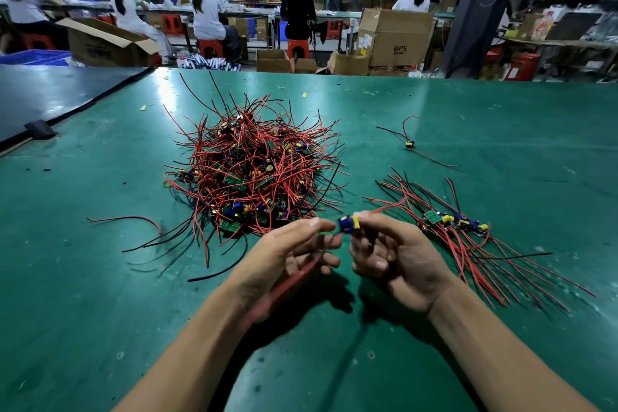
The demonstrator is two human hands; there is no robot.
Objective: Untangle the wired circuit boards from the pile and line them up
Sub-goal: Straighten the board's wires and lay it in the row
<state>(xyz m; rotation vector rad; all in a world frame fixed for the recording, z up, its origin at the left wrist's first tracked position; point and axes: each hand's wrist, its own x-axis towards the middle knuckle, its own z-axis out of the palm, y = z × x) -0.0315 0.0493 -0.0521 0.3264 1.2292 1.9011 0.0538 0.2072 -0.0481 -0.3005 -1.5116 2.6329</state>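
The right hand has its fingers pinched on a board, held above the table toward the near edge. The left hand curls round its red wires, which are blurred. The pile sits mid-table. A row lies toward the right edge, with a lone board farther back.

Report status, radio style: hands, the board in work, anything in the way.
Right hand pinches wired board; left hand holds its red wires. Pile tangled ahead; lined-up row at right. Nothing blocking.
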